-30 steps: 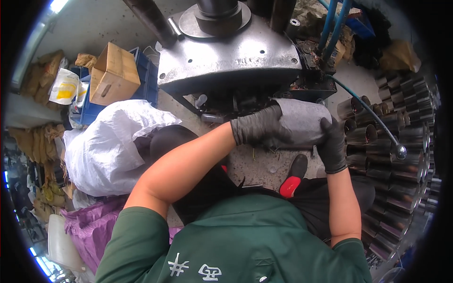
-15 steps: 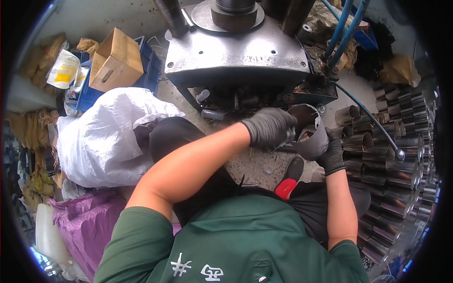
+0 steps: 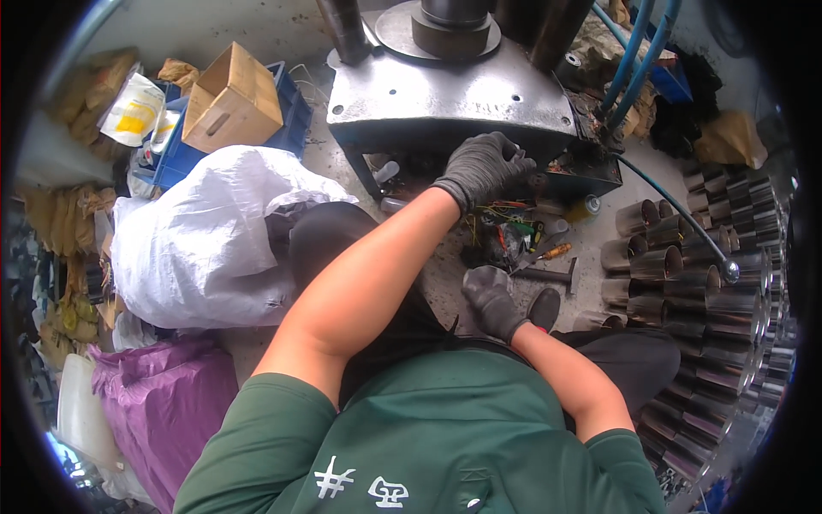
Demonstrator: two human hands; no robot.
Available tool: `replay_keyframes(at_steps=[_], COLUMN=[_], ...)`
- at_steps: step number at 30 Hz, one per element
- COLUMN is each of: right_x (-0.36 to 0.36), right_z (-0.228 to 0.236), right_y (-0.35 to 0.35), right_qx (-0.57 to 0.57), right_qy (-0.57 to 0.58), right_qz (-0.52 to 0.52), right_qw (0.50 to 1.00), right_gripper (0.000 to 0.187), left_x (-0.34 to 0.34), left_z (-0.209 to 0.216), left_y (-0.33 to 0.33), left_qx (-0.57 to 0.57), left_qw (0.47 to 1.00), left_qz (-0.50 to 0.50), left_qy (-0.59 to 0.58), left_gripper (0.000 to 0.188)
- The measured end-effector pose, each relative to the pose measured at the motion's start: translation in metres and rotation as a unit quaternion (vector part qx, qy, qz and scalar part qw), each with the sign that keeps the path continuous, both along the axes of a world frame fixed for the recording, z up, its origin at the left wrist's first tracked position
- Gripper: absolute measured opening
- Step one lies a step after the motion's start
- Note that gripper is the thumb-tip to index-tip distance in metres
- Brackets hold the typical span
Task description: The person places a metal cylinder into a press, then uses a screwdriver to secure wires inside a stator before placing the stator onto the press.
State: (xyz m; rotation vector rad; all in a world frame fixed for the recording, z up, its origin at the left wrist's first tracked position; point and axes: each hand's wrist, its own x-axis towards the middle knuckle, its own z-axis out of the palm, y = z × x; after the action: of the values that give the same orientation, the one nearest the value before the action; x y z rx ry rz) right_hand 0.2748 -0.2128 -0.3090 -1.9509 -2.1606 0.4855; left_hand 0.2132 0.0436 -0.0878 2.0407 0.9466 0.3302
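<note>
My left hand (image 3: 488,171), in a dark grey glove, is raised in front of the metal press (image 3: 454,94), close below the front edge of its plate. Its fingers are bent together; whatever they pinch is too small to name. Lower down, near my lap, my right hand (image 3: 492,300) wears a matching glove with a paler worn patch. Its fingers are curled in, and nothing shows in them. Beside it on the floor lie a hammer (image 3: 548,276), a tool with an orange handle (image 3: 556,251) and several other small tools.
Shiny metal cylinders (image 3: 659,264) stand stacked at the right, under a dark hose (image 3: 668,201) with a ball end. At the left are a white sack (image 3: 201,244), a purple sack (image 3: 167,411), and a cardboard box (image 3: 231,98) on a blue crate (image 3: 295,107). A spray can (image 3: 585,209) sits under the press.
The metal cylinder has left both hands. My right hand has drawn back left and down toward my lap; my left hand has risen toward the press. The view has shifted slightly.
</note>
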Motion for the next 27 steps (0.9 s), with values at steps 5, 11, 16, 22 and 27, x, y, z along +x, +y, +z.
replay_keyframes(at_steps=[5, 11, 16, 22, 27], right_x=[0.014, 0.067, 0.095, 0.1, 0.119], right_z=[-0.008, 0.05, 0.133, 0.146, 0.1], right_y=[-0.004, 0.026, 0.057, 0.061, 0.061], right_qx=[0.083, 0.217, 0.166, 0.23, 0.122], right_qy=[-0.046, 0.294, 0.574, 0.613, 0.594], right_qz=[0.046, -0.255, -0.33, -0.239, -0.29], right_qw=[0.994, 0.895, 0.73, 0.717, 0.741], right_gripper=[0.039, 0.023, 0.031, 0.043, 0.036], left_x=[-0.007, -0.011, -0.01, 0.001, -0.077], left_z=[-0.021, -0.03, -0.071, -0.042, 0.015], left_y=[0.01, -0.011, -0.055, -0.044, 0.048], left_qx=[0.011, -0.118, -0.133, -0.186, -0.001], left_qw=[0.999, 0.975, 0.951, 0.944, 0.956], left_qz=[-0.028, -0.189, -0.279, 0.011, -0.08], left_qy=[0.028, 0.014, -0.021, -0.272, -0.284], left_gripper=[0.056, 0.048, 0.1, 0.03, 0.032])
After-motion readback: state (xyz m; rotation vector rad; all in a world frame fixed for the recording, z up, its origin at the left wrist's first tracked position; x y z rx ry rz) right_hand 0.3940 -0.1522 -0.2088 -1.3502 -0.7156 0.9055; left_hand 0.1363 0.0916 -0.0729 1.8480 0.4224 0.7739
